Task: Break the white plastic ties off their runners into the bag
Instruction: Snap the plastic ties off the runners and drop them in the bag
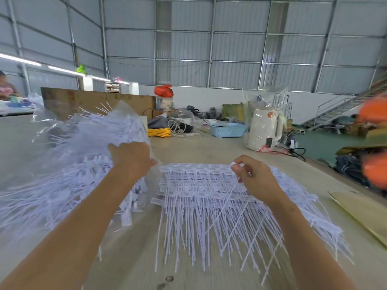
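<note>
A stack of white plastic ties on runners (pixel 219 197) lies on the pale wooden tabletop (pixel 209 147) inside a corrugated-metal hall. The right hand (pixel 254 178) pinches the stack's far edge; left of the stack, the left hand (pixel 132 158) grips the clear plastic bag of loose ties (pixel 73 164).

Both forearms were seen bare to the frame edge; left hand (pixel 134 158) and right hand (pixel 254 178) were ungloved.
</note>
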The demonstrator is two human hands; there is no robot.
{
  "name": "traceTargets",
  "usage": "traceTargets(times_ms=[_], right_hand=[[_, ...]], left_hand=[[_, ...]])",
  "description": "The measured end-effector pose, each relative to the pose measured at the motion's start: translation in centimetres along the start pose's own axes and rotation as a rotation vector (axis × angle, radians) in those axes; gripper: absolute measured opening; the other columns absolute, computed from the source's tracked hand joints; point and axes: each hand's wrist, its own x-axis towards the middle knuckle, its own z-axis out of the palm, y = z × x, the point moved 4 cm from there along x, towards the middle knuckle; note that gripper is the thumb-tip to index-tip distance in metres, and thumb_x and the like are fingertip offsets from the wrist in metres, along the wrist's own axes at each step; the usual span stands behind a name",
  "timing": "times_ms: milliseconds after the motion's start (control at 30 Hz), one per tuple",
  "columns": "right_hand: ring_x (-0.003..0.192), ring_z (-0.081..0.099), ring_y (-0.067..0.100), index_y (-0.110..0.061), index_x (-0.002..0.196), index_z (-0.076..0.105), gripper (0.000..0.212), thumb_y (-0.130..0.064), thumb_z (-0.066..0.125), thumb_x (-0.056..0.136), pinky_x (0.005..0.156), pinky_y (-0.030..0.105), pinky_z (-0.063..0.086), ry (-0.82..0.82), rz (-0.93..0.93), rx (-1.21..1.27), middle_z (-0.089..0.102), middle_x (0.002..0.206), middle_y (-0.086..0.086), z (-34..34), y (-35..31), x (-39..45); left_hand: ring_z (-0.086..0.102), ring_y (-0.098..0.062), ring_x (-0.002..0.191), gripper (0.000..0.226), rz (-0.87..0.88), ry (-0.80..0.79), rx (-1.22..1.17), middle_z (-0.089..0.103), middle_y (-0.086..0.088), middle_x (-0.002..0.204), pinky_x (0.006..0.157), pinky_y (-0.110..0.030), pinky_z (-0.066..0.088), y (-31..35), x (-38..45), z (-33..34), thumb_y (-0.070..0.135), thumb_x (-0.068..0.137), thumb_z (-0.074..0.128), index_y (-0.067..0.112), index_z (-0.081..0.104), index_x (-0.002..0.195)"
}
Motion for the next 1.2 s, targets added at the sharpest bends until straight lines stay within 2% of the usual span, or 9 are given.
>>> traceTargets(times_ms=[100, 233, 367, 533, 667, 800, 967, 1067, 1200], right_hand=[[0.061, 0.055, 0.007, -0.02, 0.091, 0.057, 0.007, -0.021, 0.052, 0.095, 0.053, 0.021, 0.043, -0.035, -0.084, 0.112, 0.06, 0.068, -0.003, 0.1, -1.1, 0.0], [0.059, 0.057, 0.011, -0.016, 0.103, 0.049, 0.019, -0.011, 0.061, 0.089, 0.057, 0.019, 0.043, -0.115, -0.069, 0.224, 0.065, 0.07, 0.001, 0.2, -1.2, -0.4], [0.072, 0.067, 0.023, -0.015, 0.11, 0.044, 0.036, -0.001, 0.064, 0.083, 0.072, 0.037, 0.055, -0.152, -0.026, 0.262, 0.07, 0.081, 0.006, 0.2, -0.8, -0.5], [0.079, 0.059, 0.017, -0.024, 0.108, 0.045, 0.051, -0.034, 0.079, 0.072, 0.07, 0.033, 0.049, -0.185, 0.093, -0.054, 0.057, 0.087, -0.006, 0.1, 0.2, -0.2], [0.09, 0.054, 0.021, -0.027, 0.09, 0.054, 0.022, -0.041, 0.068, 0.081, 0.074, 0.029, 0.04, -0.306, 0.211, -0.456, 0.054, 0.09, -0.011, -1.5, 1.7, -0.4], [0.081, 0.061, 0.028, -0.016, 0.11, 0.06, 0.027, -0.036, 0.052, 0.093, 0.069, 0.031, 0.048, 0.176, 0.092, -0.572, 0.065, 0.091, 0.008, -5.2, -0.6, -0.4], [0.056, 0.028, 0.005, -0.011, 0.096, 0.068, 0.019, -0.024, 0.057, 0.086, 0.049, 0.009, 0.022, 0.971, -0.407, -0.355, 0.05, 0.065, -0.005, -9.5, -7.2, -2.8], [0.048, 0.038, 0.005, -0.017, 0.103, 0.069, 0.025, -0.034, 0.058, 0.087, 0.048, 0.014, 0.028, 0.552, -0.424, -0.312, 0.048, 0.06, -0.014, -6.1, -7.9, -1.3], [0.104, 0.059, 0.027, -0.023, 0.112, 0.058, 0.028, -0.04, 0.052, 0.092, 0.078, 0.032, 0.045, -0.137, -0.081, -0.672, 0.065, 0.107, 0.003, 1.3, -2.8, -0.2]], left_hand=[[0.054, -0.016, 0.083, 0.05, 0.278, 0.076, -0.634, 0.058, 0.003, 0.084, 0.085, -0.036, 0.043, 6.9, -3.1, -1.7, 0.063, 0.088, 0.045, 0.016, 0.063, 0.091], [0.066, -0.014, 0.078, 0.051, 0.427, -0.2, -1.167, 0.069, -0.002, 0.093, 0.073, -0.033, 0.052, 13.9, -6.1, -0.5, 0.06, 0.089, 0.048, 0.014, 0.066, 0.098], [0.056, -0.008, 0.048, 0.03, 0.363, -0.19, -1.531, 0.062, -0.012, 0.064, 0.053, -0.028, 0.046, 15.5, -6.7, 1.4, 0.027, 0.095, 0.057, 0.0, 0.068, 0.087], [0.061, -0.023, 0.058, 0.018, 0.078, -0.171, -1.793, 0.065, -0.013, 0.074, 0.058, -0.033, 0.052, 14.4, -6.2, 3.1, 0.015, 0.095, 0.056, 0.009, 0.069, 0.084], [0.07, -0.02, 0.064, 0.026, -0.089, -0.465, -1.984, 0.072, -0.01, 0.085, 0.059, -0.027, 0.058, 13.2, -5.9, 5.0, 0.029, 0.098, 0.049, 0.008, 0.065, 0.097], [0.069, -0.023, 0.068, 0.045, -0.146, -0.689, -2.019, 0.067, -0.02, 0.085, 0.063, -0.027, 0.059, 13.1, -5.8, 6.3, 0.039, 0.098, 0.042, -0.004, 0.057, 0.097], [0.068, -0.026, 0.073, 0.048, -0.159, -0.701, -2.014, 0.067, -0.022, 0.084, 0.058, -0.026, 0.059, 13.5, -5.4, 6.9, 0.041, 0.097, 0.044, -0.005, 0.057, 0.094], [0.071, -0.029, 0.072, 0.066, -0.136, -0.79, -2.126, 0.071, -0.022, 0.079, 0.06, -0.031, 0.06, 13.0, -5.1, 6.9, 0.057, 0.092, 0.038, -0.006, 0.059, 0.096], [0.072, -0.034, 0.078, 0.094, -0.014, -0.906, -2.204, 0.07, -0.027, 0.093, 0.058, -0.036, 0.059, 12.6, -4.6, 6.3, 0.077, 0.083, 0.025, -0.007, 0.065, 0.099]])
